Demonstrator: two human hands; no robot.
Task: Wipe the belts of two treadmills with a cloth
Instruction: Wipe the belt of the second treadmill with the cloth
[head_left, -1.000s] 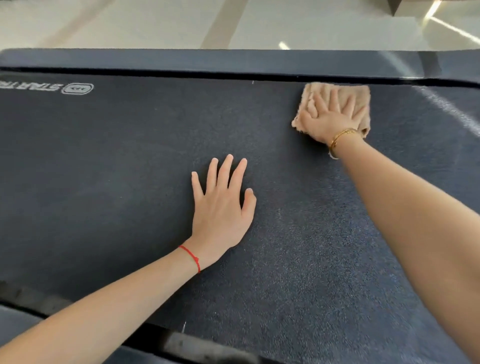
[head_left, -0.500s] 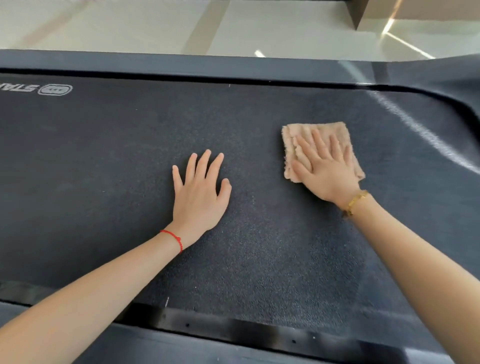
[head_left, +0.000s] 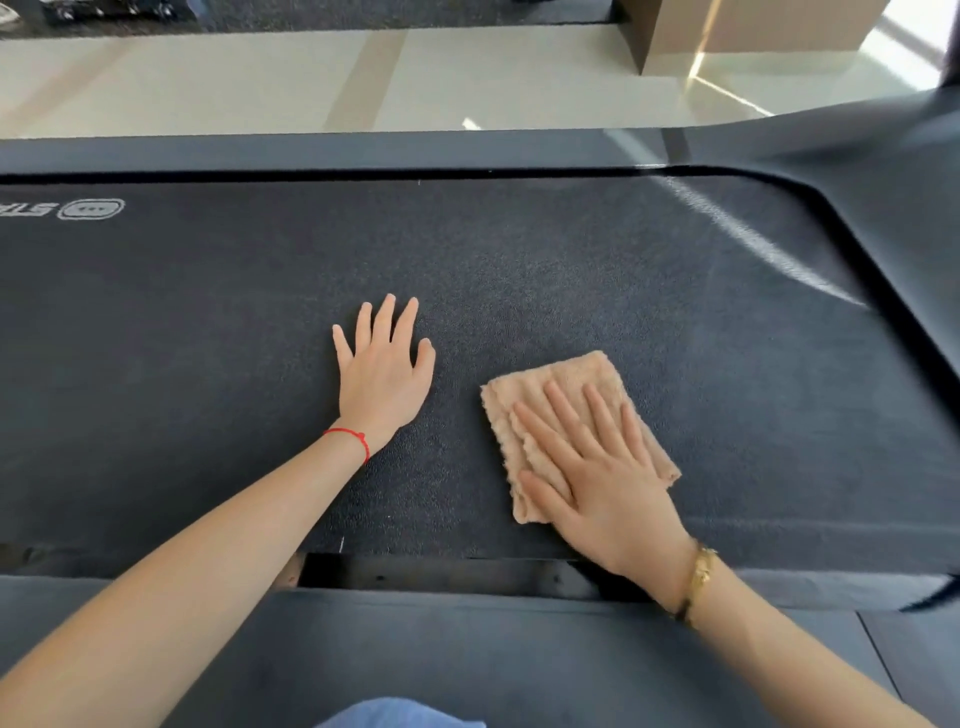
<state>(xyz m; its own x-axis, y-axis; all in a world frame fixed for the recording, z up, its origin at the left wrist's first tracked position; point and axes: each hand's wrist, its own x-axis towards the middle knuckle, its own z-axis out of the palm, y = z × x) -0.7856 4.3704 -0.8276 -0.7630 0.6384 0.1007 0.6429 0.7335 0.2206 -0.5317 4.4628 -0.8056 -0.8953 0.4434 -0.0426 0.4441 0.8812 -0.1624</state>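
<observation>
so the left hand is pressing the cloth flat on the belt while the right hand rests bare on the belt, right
Not quite: the hands are swapped. In the head view the right hand presses the cloth flat on the belt, fingers straight, while the left hand rests bare on the belt.

Under the right fingers (head_left: 571, 410) lies a beige, ribbed, fluffy folded cloth (head_left: 582, 379); the left fingers (head_left: 387, 317) lie flat on the dark grey speckled treadmill belt (head_left: 571, 270). A thin red string bracelet (head_left: 349, 435) circles the left wrist, a gold bangle (head_left: 698, 579) the right, and a white printed logo (head_left: 91, 209) sits far left of the fingers.
</observation>
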